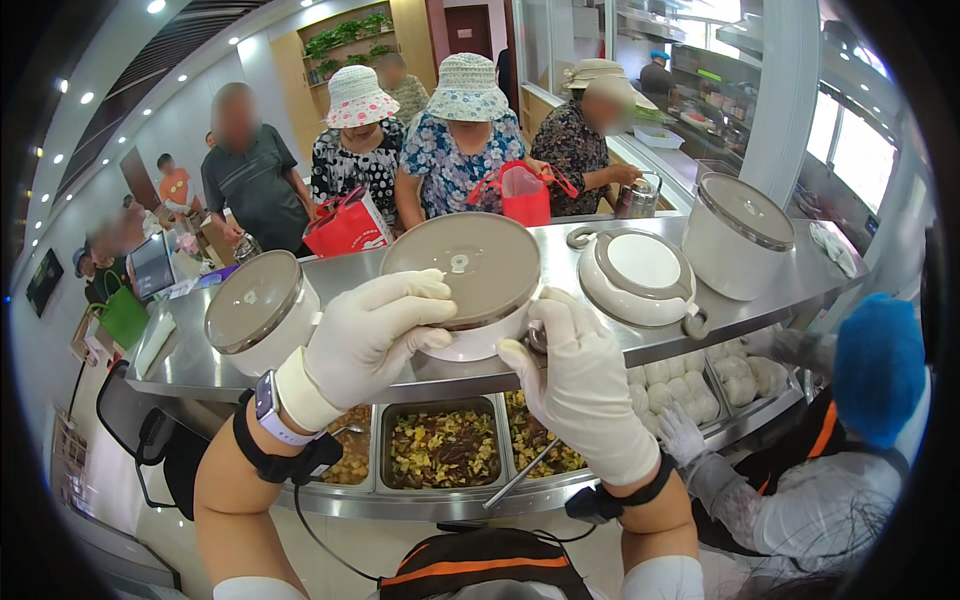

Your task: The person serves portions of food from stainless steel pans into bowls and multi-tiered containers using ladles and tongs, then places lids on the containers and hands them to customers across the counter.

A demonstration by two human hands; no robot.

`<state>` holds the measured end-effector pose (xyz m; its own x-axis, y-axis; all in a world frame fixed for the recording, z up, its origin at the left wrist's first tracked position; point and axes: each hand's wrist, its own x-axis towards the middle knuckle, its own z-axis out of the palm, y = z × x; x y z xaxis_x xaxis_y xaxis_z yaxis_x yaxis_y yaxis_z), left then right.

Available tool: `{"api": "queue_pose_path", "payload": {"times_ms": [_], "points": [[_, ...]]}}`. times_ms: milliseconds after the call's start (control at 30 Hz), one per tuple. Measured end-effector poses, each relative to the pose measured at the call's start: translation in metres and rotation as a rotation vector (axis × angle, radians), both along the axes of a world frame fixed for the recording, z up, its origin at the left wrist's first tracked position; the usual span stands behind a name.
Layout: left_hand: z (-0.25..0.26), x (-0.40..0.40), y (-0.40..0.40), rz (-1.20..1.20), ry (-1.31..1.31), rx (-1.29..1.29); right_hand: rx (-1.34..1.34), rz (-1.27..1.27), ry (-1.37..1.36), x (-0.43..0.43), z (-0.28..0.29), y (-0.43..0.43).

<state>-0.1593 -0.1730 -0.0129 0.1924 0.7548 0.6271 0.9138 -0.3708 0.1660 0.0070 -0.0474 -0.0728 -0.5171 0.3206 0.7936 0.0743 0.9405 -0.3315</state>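
Both my hands wear white gloves and are raised at the near side of a lidded white food container on the steel shelf. My left hand lies against the rim of its round taupe lid, fingers bent. At the lid's right edge, my right hand has thumb and fingers around the container's side near a dark clasp; whether it grips is unclear. Beneath the shelf, steel trays hold a mixed vegetable dish and a stew. A metal utensil handle sticks out over the tray edge.
On the steel shelf stand a lidded pot, a white round container and a tall lidded pot. Several people with bags stand beyond it. A co-worker in a blue cap reaches toward trays of white buns at right.
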Motion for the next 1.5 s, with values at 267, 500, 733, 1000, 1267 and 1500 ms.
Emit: {"api": "queue_pose_path", "payload": {"times_ms": [267,500,733,1000,1267,1500], "points": [[-0.019,-0.022,-0.012,0.150,-0.027,0.315,-0.036,0.002,0.038,-0.034,-0.004,-0.017],[-0.031,-0.031,-0.014,0.221,0.055,0.407,-0.119,-0.025,0.038,-0.043,-0.007,-0.034],[-0.026,-0.029,-0.007,0.316,0.046,0.539,-0.082,-0.032,0.107,-0.044,-0.012,-0.035],[0.034,0.020,0.035,0.202,0.062,0.699,-0.092,0.032,0.182,-0.037,-0.012,-0.024],[0.003,0.104,0.150,0.017,0.389,0.459,-0.355,0.180,0.116,-0.015,-0.022,-0.018],[-0.007,0.102,0.145,-0.085,0.164,-0.105,-0.772,0.725,0.465,-0.032,-0.050,-0.004]]}}
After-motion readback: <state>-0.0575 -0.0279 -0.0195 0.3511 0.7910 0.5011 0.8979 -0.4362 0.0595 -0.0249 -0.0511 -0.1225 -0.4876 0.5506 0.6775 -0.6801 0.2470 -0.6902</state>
